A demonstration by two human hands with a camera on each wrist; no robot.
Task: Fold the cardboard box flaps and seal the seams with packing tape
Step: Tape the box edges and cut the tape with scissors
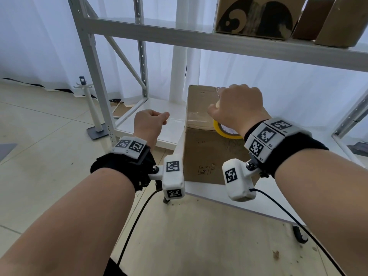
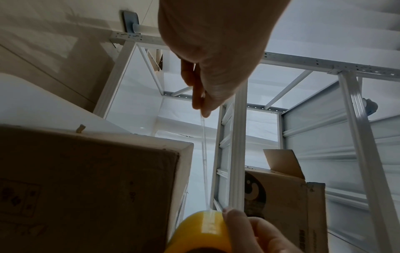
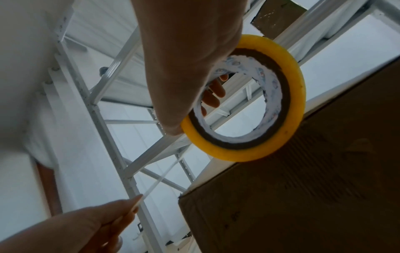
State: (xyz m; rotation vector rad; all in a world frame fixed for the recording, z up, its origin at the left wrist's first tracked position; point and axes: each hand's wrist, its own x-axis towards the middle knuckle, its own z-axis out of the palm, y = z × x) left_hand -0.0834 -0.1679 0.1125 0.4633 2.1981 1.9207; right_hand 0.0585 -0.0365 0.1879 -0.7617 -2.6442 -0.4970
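On low white shelf at 12 o'clock from wearer: cardboard box (image 1: 207,134), top flaps folded flat, apparently closed. At 1 o'clock, over near top edge of box: right hand (image 1: 238,105) curled through core of yellow tape roll (image 3: 249,101), fingers visible inside ring in right wrist view. At 11 o'clock, off left side of box: left hand (image 1: 149,121) pinching free end of clear tape strip (image 2: 204,164), drawn taut between fingers and roll, apart from cardboard along its span. Judged progress: folding done; some clear film seemingly already on top near 12 o'clock, extent not discernible; current strip not yet laid, so pressing down, cutting and remaining seams left. Edges and room: open floor at 9 o'clock for pulling strip longer; shelf upright (image 1: 89,62) at 10 o'clock and upper shelf beam (image 1: 199,39) overhead limiting lift; printed boxes (image 1: 256,15) at 1 o'clock above, well apart
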